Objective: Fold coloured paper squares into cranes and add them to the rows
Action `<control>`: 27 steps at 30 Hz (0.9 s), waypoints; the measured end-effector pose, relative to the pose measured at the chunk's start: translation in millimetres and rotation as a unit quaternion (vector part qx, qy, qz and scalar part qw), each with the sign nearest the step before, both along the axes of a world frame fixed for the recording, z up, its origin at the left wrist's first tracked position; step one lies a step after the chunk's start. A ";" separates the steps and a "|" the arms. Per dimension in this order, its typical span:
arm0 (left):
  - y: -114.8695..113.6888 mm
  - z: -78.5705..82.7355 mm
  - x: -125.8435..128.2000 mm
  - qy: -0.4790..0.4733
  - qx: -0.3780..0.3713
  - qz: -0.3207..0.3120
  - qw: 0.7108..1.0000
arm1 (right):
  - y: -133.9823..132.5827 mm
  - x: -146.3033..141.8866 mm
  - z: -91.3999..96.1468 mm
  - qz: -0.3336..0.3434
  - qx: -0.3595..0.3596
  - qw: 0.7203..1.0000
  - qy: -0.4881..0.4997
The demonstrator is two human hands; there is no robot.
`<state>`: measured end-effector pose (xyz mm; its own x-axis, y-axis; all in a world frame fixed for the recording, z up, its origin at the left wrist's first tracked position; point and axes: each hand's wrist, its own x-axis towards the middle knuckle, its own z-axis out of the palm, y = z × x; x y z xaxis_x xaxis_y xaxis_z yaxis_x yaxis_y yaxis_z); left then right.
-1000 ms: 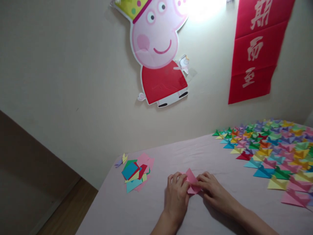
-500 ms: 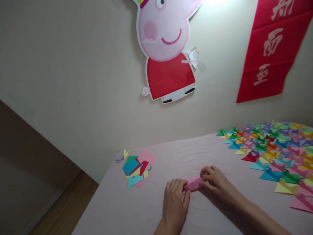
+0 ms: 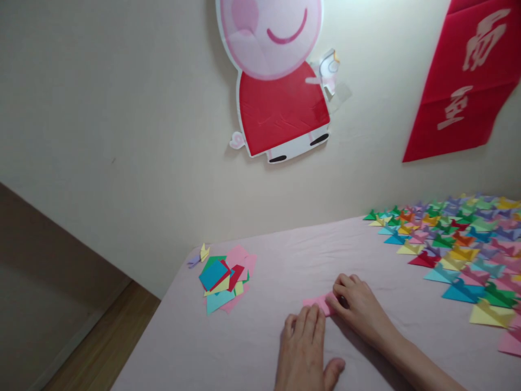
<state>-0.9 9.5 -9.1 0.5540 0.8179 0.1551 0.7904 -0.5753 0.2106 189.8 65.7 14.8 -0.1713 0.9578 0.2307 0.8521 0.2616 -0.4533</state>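
A small folded pink paper [image 3: 317,302] lies on the pink tablecloth [image 3: 260,336] in front of me. My right hand [image 3: 358,309] presses down on its right end with curled fingers. My left hand [image 3: 305,347] lies flat on the cloth just below the paper, fingers stretched out, fingertips at the paper's near edge, holding nothing.
A loose stack of coloured paper squares [image 3: 223,277] sits at the table's left corner, with two tiny folded pieces [image 3: 199,255] beside it. Several rows of folded coloured paper shapes [image 3: 459,250] cover the right side. A cartoon pig cutout [image 3: 280,103] and a red banner [image 3: 464,87] hang on the wall.
The pink paper went from a raised point to pressed flat. My left hand let go and slid back toward me, now lying flat. The view tilted downward.
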 end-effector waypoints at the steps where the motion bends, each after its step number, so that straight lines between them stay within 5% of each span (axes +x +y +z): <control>1: 0.5 0.4 0.2 -0.001 -0.003 0.001 1.000 | 0.4 -0.3 -0.2 0.001 0.000 1.000 -0.001; 27: 0.6 17.9 3.3 0.001 -0.053 0.007 0.999 | 0.2 -3.7 -3.3 -0.009 0.001 0.997 -0.072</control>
